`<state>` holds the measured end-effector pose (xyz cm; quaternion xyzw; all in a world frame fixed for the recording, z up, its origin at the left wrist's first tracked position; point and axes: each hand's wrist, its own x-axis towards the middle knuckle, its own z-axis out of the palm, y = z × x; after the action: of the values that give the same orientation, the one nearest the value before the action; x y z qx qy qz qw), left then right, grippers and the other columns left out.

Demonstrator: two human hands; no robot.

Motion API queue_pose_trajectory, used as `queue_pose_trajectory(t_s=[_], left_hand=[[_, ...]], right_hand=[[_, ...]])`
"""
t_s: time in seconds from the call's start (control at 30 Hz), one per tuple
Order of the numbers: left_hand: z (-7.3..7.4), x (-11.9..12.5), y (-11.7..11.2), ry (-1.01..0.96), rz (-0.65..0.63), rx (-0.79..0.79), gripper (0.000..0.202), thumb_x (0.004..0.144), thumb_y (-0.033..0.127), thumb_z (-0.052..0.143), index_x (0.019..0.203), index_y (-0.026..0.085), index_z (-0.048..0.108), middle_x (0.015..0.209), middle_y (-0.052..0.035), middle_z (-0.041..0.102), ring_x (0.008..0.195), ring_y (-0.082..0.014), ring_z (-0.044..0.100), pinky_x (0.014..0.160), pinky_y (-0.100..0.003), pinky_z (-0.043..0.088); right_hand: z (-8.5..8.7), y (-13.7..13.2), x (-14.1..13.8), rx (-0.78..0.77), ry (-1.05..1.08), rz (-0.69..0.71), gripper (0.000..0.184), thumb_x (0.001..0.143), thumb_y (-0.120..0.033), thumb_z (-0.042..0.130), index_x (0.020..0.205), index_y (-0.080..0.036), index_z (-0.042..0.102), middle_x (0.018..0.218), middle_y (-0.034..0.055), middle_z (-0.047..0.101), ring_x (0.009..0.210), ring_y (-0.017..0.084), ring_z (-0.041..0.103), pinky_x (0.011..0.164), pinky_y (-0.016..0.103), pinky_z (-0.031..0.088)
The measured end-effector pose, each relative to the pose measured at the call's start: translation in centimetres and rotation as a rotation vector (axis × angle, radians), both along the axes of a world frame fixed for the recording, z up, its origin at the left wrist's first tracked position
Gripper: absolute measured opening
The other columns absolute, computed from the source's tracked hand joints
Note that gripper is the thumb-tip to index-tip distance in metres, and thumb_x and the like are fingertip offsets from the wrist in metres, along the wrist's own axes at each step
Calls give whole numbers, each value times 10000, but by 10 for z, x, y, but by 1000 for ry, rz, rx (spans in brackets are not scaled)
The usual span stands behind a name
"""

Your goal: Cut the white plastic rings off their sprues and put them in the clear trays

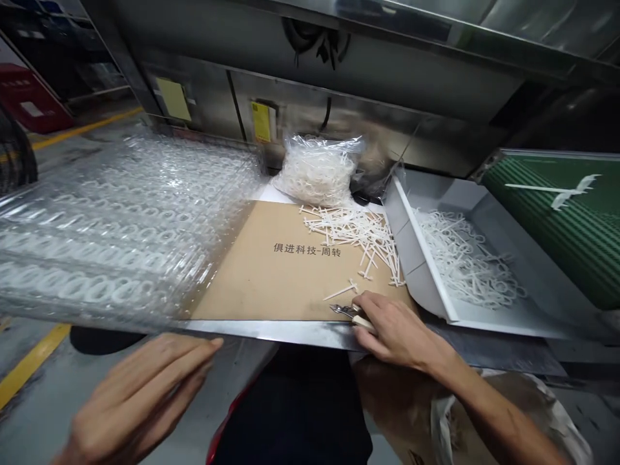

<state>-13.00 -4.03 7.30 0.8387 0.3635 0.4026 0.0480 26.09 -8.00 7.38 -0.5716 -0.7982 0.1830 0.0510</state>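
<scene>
Currently, I find the right hand (392, 326) curled around the pale handles of a small pair of cutters (345, 312), palm down over the near edge of a brown cardboard sheet (242, 278). Their metal tips point left, just beside a single white plastic piece (341, 290) that lies on the cardboard. I observe the left hand (145, 391) low before the bench edge (300, 329), fingers extended and pressed together; whether they pinch anything, I cannot tell. Beyond the single piece, I note a loose heap of white pieces (358, 229) at the cardboard's far right, reaching to the wall of a grey tray (429, 258). That tray holds many more white parts (465, 258), looped ones among them. Behind the heap stands a clear bag (314, 171) filled with white parts. Left of the cardboard, I record a clear plastic pack (121, 219) showing rows of white rings. Right of the tray, a white branched piece (552, 189) rests on a green ribbed surface (557, 239).
</scene>
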Motion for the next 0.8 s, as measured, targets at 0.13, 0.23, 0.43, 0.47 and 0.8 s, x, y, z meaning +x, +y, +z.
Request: queue_pose_trajectory(t_s=[0.13, 0.23, 0.43, 0.47, 0.8], left_hand=[[-14, 11, -3, 65, -152, 25, 674, 889, 103, 666, 1471, 431, 580, 1031, 40, 803, 880, -232, 786, 818, -360, 668], [-18, 18, -4, 94, -217, 27, 625, 915, 43, 652, 1457, 349, 589, 1061, 3, 793, 932, -199, 766, 900, -334, 620], [-21, 38, -10, 115, -257, -2, 422, 957, 40, 599, 1316, 260, 633, 1062, -34, 779, 965, -190, 750, 887, -310, 599], [-22, 40, -10, 120, -261, -9, 410, 960, 42, 596, 1308, 254, 634, 1062, -38, 777, 966, -190, 750, 882, -306, 602], [-4, 57, 2, 151, -327, 116, 321, 968, 147, 609, 1271, 230, 676, 1116, -32, 775, 972, -177, 775, 947, -230, 611]], right_hand=[[-3, -10, 6, 20, -33, -25, 233, 942, -234, 529, 1161, -173, 580, 1051, 138, 688, 966, 308, 664, 866, 453, 510], [-11, 4, -1, 64, -10, 6, 230, 934, -220, 570, 1158, -176, 599, 1098, 130, 699, 1038, 283, 654, 937, 434, 524], [-21, 69, -11, 202, -17, -56, 332, 1015, -333, 663, 1304, -172, 641, 1333, 120, 657, 1145, 270, 671, 967, 487, 582], [-22, 80, -10, 222, -24, -81, 355, 1017, -348, 668, 1327, -178, 636, 1347, 117, 652, 1137, 268, 679, 950, 486, 594], [-33, 107, -5, 390, -28, -128, 371, 1015, -350, 675, 1338, -174, 630, 1335, 114, 657, 1116, 264, 690, 926, 477, 606]])
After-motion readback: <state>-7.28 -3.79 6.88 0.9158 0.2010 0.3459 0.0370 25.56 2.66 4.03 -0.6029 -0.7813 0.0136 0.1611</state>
